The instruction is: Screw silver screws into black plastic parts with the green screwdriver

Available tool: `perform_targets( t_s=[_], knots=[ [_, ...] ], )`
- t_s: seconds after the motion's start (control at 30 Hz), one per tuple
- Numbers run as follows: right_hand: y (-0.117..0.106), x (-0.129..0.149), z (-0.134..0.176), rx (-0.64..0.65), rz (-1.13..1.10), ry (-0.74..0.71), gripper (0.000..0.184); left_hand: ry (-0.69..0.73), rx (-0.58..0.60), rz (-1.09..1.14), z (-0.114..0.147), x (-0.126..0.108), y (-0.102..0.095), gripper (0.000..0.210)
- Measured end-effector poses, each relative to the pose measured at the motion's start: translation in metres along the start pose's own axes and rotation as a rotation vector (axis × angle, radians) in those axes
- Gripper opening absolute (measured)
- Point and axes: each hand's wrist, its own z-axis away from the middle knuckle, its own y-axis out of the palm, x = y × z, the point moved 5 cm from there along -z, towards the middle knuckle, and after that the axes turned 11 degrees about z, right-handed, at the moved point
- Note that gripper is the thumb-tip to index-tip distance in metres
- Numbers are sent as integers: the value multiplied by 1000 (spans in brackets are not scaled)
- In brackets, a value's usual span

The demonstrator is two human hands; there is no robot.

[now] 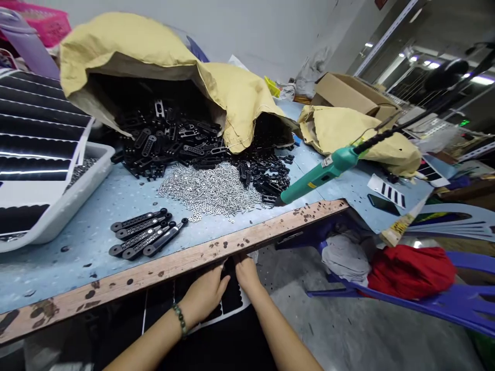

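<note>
Below the table's front edge, my left hand (207,291) and my right hand (247,273) work close together over a sheet of black strips on white backing (232,300) at my lap. The fingers of my left hand are curled, its thumb showing and its fingertips partly hidden. My right hand is also closed, beside the sheet's right edge, its fingertips partly under the table edge. What either hand pinches is hidden. On the table above lie several assembled black perforated arms (149,234) and a green electric screwdriver (319,175).
A heap of small silver screws (216,188) lies beside black plastic parts (170,139) spilling from yellow sacks (131,38). At left, a grey tray (96,172) holds more strip sheets (38,129). A purple chair (460,301) with red cloth (413,270) stands at right.
</note>
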Motion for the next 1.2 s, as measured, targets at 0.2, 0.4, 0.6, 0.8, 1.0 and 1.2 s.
perform_targets(
  t_s=[0.2,0.4,0.6,0.8,1.0,1.2],
  knots=[
    [-22,-39,0,-161,-218,121,54,-74,-29,32,-10,-1,-2,38],
    [-58,-64,39,-226,-340,202,54,-105,-4,89,3,-4,-6,33],
    [-70,-72,49,-259,-413,260,54,-125,8,41,1,-9,-9,39],
    [-90,-77,49,-344,-430,296,59,-201,137,-90,29,41,-8,51],
    [-106,-22,47,-318,-317,44,45,-274,153,-355,81,83,-28,45],
    [-81,-17,41,-302,-322,-32,45,-229,34,-440,127,89,-45,48]
  ],
)
